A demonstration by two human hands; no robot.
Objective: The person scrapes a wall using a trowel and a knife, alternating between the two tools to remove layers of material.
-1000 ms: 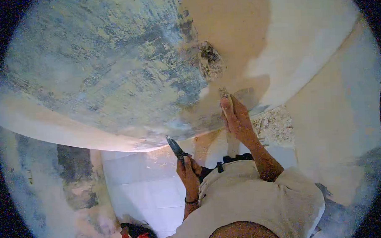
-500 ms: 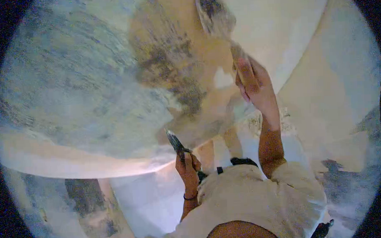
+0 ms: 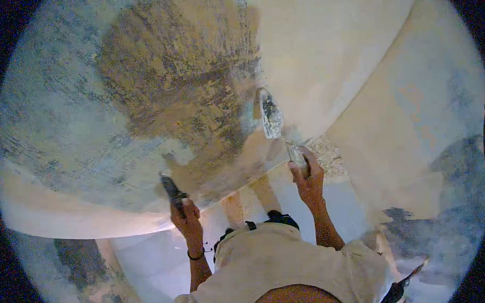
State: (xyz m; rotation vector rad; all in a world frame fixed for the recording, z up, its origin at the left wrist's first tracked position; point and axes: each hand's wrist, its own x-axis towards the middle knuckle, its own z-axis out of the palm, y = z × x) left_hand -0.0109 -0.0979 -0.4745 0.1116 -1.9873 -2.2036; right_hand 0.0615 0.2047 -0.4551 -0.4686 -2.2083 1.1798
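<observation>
My right hand (image 3: 308,178) is closed round the pale handle of a trowel (image 3: 271,116). Its long blade, rounded at the far end, is smeared white and dark and lies against or close to the large curved surface (image 3: 187,84). Further left, my left hand (image 3: 186,215) grips a dark, narrow tool (image 3: 173,190), pointing up and left near the surface's lower part; its exact kind is not clear. Rough brown and grey-green patches cover the surface's left and middle, while a smooth cream area (image 3: 324,58) covers its right.
The curved surface ends in a pale lower rim (image 3: 95,213) just past my left hand. Below lies a pale, stained floor (image 3: 150,267). Another smooth, stained surface (image 3: 407,129) rises at the right. A dark object with a thin tip (image 3: 399,290) is beside my right side.
My right hand has come down and slightly left with the trowel, from high on the surface to near its lower edge. My left hand has shifted left and slightly down with the dark tool.
</observation>
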